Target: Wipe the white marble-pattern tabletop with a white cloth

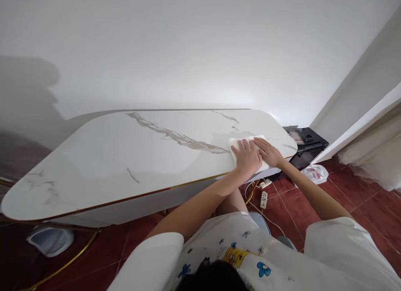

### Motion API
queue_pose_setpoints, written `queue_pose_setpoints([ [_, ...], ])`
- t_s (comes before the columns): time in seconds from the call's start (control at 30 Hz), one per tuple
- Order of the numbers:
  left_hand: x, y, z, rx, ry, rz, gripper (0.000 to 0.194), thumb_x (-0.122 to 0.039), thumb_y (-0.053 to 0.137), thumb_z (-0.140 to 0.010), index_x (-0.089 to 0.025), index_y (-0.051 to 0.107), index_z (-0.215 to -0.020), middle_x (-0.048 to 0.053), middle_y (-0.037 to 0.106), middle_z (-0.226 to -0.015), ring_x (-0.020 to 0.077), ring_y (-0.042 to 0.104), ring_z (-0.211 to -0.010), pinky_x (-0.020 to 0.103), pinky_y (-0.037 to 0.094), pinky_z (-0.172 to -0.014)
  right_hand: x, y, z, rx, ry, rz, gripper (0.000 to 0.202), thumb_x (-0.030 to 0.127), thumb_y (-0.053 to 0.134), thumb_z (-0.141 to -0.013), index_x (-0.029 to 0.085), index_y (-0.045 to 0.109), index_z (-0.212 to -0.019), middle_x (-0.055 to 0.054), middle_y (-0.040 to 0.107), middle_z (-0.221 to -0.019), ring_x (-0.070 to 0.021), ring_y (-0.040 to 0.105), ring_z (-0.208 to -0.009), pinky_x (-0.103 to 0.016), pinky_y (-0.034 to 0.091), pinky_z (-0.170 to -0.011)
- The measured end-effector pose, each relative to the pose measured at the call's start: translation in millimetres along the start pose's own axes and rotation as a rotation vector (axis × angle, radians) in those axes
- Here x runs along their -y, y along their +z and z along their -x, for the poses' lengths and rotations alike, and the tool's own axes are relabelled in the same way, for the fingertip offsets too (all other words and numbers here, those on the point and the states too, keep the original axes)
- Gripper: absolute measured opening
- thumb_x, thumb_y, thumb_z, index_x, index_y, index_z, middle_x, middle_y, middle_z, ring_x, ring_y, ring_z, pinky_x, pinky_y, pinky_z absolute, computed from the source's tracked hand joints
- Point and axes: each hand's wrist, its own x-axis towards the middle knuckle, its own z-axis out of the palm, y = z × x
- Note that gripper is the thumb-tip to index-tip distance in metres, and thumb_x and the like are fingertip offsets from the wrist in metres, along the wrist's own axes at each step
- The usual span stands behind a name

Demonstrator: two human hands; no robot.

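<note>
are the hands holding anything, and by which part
Nothing looks gripped: the left hand and right hand lie flat on the upper face of the white cloth, on the marbled tabletop.

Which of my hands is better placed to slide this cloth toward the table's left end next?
Probably the left. Your left hand lies spread on the cloth, nearer the left end of the table. Your right hand also rests on the cloth, but on the side farther from that end.

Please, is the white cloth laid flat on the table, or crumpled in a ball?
Laid flat: the white cloth lies under the left hand and right hand, against the table. Whether it is folded, I cannot tell.
</note>
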Motion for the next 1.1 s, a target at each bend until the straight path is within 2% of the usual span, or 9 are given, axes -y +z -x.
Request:
queue_pose_setpoints([
  [0.17, -8.3, 1.6, -7.9, 0.036, 0.028, -0.023, 0.058, -0.035, 0.028, -0.096, -0.011, 0.035, -0.149, 0.021, 0.033, -0.156, 0.0398, 0.027, -0.144, 0.065, 0.026, -0.112, -12.9, -3.9, 3.4, 0.028, 0.068, 0.026, 0.052, 0.036, 0.031, -0.099, 0.019, 0.049, -0.145, -0.008, 0.048, -0.151, -0.0251, 0.037, -0.145, -0.051, 0.028, -0.123],
  [0.37, 2.0, 4.6, -32.6, 0.114, 0.066, -0.02, 0.059, -0.036, 0.027, -0.096, -0.01, 0.034, -0.149, 0.023, 0.03, -0.157, 0.0428, 0.025, -0.144, 0.066, 0.026, -0.111, -23.4, -0.7, -14.0, 0.07, 0.086, 0.041, 0.052, 0.035, 0.032, -0.098, 0.021, 0.046, -0.146, -0.005, 0.046, -0.153, -0.0218, 0.035, -0.146, -0.047, 0.024, -0.125],
  [0.53, 17.0, 5.7, -65.7, 0.112, 0.037, -0.007, 0.055, -0.036, 0.027, -0.096, -0.014, 0.037, -0.146, 0.021, 0.033, -0.156, 0.0414, 0.026, -0.143, 0.066, 0.026, -0.11, -35.4, 8.2, -49.0, 0.066, 0.114, 0.024, 0.051, 0.031, 0.034, -0.096, 0.024, 0.048, -0.145, -0.003, 0.047, -0.152, -0.0231, 0.037, -0.145, -0.051, 0.025, -0.124],
  [0.73, 41.3, 7.9, -103.6, 0.067, 0.008, 0.031, 0.053, -0.035, 0.027, -0.095, -0.016, 0.042, -0.143, 0.019, 0.037, -0.154, 0.0385, 0.029, -0.142, 0.065, 0.026, -0.111, -44.7, 20.3, -96.7, 0.066, 0.226, -0.001, 0.053, 0.025, 0.034, -0.094, 0.022, 0.047, -0.145, -0.004, 0.046, -0.153, -0.0231, 0.035, -0.145, -0.047, 0.029, -0.122],
  [0.93, 59.8, 12.9, -140.7, 0.031, -0.062, 0.027, 0.052, -0.037, 0.029, -0.095, -0.017, 0.044, -0.141, 0.018, 0.04, -0.152, 0.0375, 0.032, -0.14, 0.063, 0.028, -0.11, -59.0, 30.2, -141.0, 0.077, 0.188, -0.026, 0.053, 0.024, 0.035, -0.091, 0.019, 0.051, -0.141, -0.006, 0.049, -0.151, -0.024, 0.039, -0.143, -0.047, 0.028, -0.122],
  [1.1, 80.3, 15.7, -171.0, 0.018, -0.052, 0.038, 0.048, -0.036, 0.029, -0.096, -0.02, 0.046, -0.138, 0.016, 0.044, -0.149, 0.0349, 0.036, -0.137, 0.061, 0.028, -0.11, -64.4, 37.6, -171.6, 0.058, 0.236, -0.026, 0.054, 0.023, 0.035, -0.09, 0.021, 0.052, -0.141, -0.004, 0.05, -0.15, -0.0256, 0.04, -0.142, -0.049, 0.035, -0.118],
])
